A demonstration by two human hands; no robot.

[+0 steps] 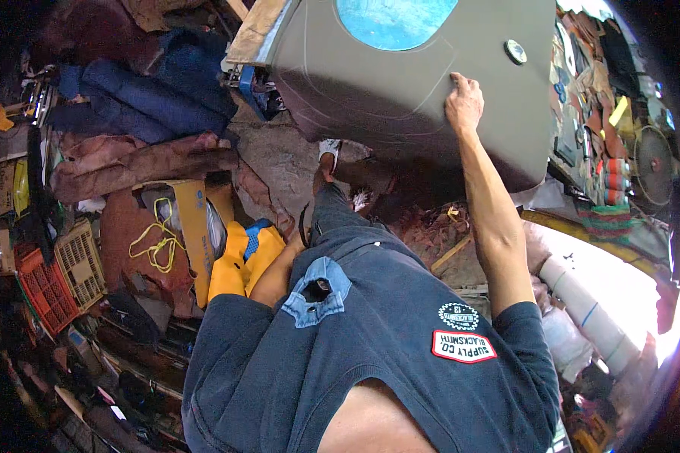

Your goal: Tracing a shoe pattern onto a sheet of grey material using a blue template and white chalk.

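A large dark brown sheet (499, 113), leather-like, drapes over the work table and hangs down its near edge. Pale curved lines are drawn on it. My right hand (465, 102) rests on the sheet beside one line, fingers drawn together; whatever small thing they may pinch is too small to make out. Beyond it lies a light blue rounded piece (397, 21). A small round object with a pale top (515, 51) sits to the hand's right. My left hand (298, 240) hangs low by my thigh, next to a yellow piece of material (253, 253); its fingers are hidden.
A wooden board (257, 34) and blue metal clamp-like part (258, 94) are at the table's left corner. Left on the floor are dark blue cloth (140, 98), a cardboard box (193, 226), and crates (77, 264). White rolls (589, 302) lie right; tools and scraps crowd the far right.
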